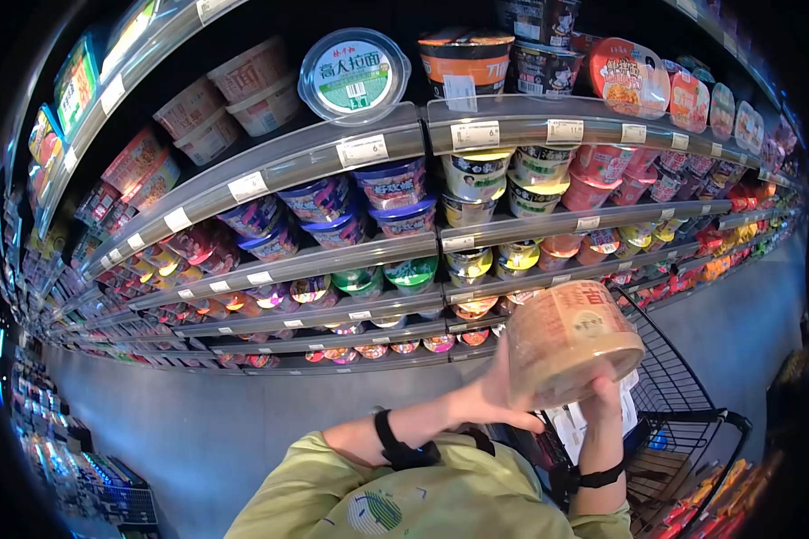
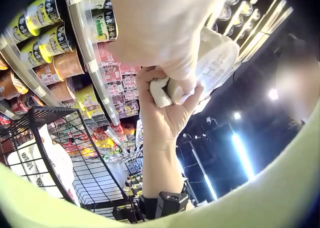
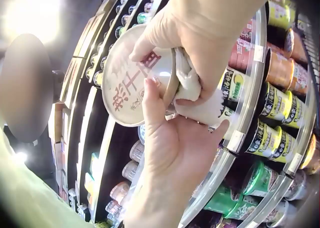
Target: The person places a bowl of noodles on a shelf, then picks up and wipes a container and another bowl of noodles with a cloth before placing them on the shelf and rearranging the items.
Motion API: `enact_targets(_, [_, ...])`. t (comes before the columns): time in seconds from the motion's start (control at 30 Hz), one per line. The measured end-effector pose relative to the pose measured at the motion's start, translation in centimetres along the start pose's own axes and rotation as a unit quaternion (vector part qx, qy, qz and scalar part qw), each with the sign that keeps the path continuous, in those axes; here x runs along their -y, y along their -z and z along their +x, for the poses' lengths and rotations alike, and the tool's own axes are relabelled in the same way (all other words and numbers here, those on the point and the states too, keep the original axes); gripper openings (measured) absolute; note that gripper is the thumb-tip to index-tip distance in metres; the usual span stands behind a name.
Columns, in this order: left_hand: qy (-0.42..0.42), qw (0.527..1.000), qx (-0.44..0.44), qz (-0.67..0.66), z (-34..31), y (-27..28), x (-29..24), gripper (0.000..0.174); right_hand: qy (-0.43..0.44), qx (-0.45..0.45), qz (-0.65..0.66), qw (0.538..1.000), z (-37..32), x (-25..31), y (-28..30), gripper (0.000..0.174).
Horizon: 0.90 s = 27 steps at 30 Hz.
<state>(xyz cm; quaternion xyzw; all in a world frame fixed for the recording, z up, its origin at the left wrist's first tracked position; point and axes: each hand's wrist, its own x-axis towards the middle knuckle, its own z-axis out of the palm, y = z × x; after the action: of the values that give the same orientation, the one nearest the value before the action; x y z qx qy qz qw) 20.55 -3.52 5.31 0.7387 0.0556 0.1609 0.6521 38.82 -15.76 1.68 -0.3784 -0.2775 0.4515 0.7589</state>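
Note:
A round, lidded instant noodle bowl (image 1: 575, 328) is held tilted in front of the body, its paper side printed with red characters. Large red characters cover its flat round face (image 3: 131, 85) in the right wrist view. The left hand (image 1: 490, 395) grips the bowl from the side, its thumb laid on the round face in the right wrist view. From the other side, the right hand (image 1: 602, 395) presses a finger on that face. It also pinches a crumpled white cloth (image 3: 186, 82) against the bowl's rim; this cloth also shows between the hands in the left wrist view.
Shelves of cup and bowl noodles (image 1: 395, 193) curve across the front, with price tags along their edges. A black wire shopping cart (image 1: 665, 377) stands at the right, close below the hands, with white packages (image 2: 42, 158) inside. Grey floor (image 1: 216, 422) lies at the left.

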Motion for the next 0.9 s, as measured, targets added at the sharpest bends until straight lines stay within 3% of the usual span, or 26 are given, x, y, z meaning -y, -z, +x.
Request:
enact_targets(0.03, [-0.1,0.977,-0.104,-0.157,-0.3,0.7,-0.7,0.129,-0.003,-0.003,-0.001,1.0,0.2,1.3,-0.2,0.096])
enact_targets(0.1, [-0.138,0.984,-0.114,-0.022,-0.5,4.0,-1.2,0.132,-0.022,0.037,-0.276,0.96,0.6,4.9,-1.4,0.094])
enact_targets(0.13, [-0.135,0.984,-0.114,-0.024,-0.5,5.1,-2.7,0.132,-0.025,0.035,-0.276,0.96,1.2,6.3,-2.8,0.094])
enact_targets(0.17, [-0.084,0.985,-0.06,0.139,-0.5,5.5,-5.2,0.134,0.112,0.08,-0.476,0.868,1.8,7.3,-4.8,0.091])
enact_targets(0.2, [-0.03,0.954,-0.003,0.297,-0.5,5.5,-7.3,0.135,0.242,0.122,-0.643,0.716,1.9,7.8,-6.2,0.088])
enact_targets(0.23, [-0.003,0.912,0.011,0.41,-0.2,4.8,-8.3,0.13,0.238,0.124,-0.644,0.717,1.5,7.8,-7.2,0.088])
enact_targets(0.3, [0.044,0.896,-0.008,0.442,0.1,3.1,-6.7,0.121,0.204,0.133,-0.752,0.612,1.1,7.7,-8.5,0.089])
enact_targets(0.33, [0.039,0.897,-0.042,0.438,-0.1,2.4,-6.2,0.112,0.193,0.145,-0.757,0.608,1.2,7.3,-8.3,0.088])
enact_targets(0.5, [0.024,0.925,-0.068,0.373,-0.8,3.3,-5.4,0.1,0.149,0.185,-0.733,0.638,1.2,8.2,-8.7,0.091])
enact_targets(0.57, [0.007,0.93,-0.078,0.358,-1.5,3.6,-5.7,0.097,0.112,0.167,-0.467,0.861,1.7,6.9,-5.4,0.083])
enact_targets(0.6, [-0.039,0.945,-0.089,0.312,-1.7,4.0,-6.3,0.097,0.068,0.093,-0.333,0.936,1.6,5.5,-2.8,0.079])
enact_targets(0.63, [-0.085,0.955,-0.1,0.265,-1.8,4.2,-7.0,0.097,0.021,0.017,-0.189,0.982,1.2,4.2,-0.8,0.078])
enact_targets(0.7, [-0.07,0.969,-0.093,0.217,-1.8,4.4,-7.5,0.097,0.01,0.013,0.103,0.995,1.2,3.8,-0.2,0.079])
enact_targets(0.73, [-0.118,0.978,-0.088,0.147,-1.5,4.3,-6.9,0.099,-0.014,0.082,0.24,0.967,0.5,4.4,-3.0,0.086])
enact_targets(0.77, [-0.167,0.98,-0.082,0.075,-1.1,4.1,-6.0,0.101,-0.019,0.083,0.24,0.967,0.4,4.0,-3.6,0.086])
enact_targets(0.83, [-0.186,0.979,-0.072,0.046,-0.3,3.1,-3.4,0.11,0.025,0.113,0.216,0.97,0.2,3.2,-4.7,0.085])
enact_targets(0.9, [-0.205,0.971,-0.12,-0.015,0.3,1.4,-2.0,0.121,0.071,0.141,0.189,0.969,0.1,2.5,-5.3,0.084])
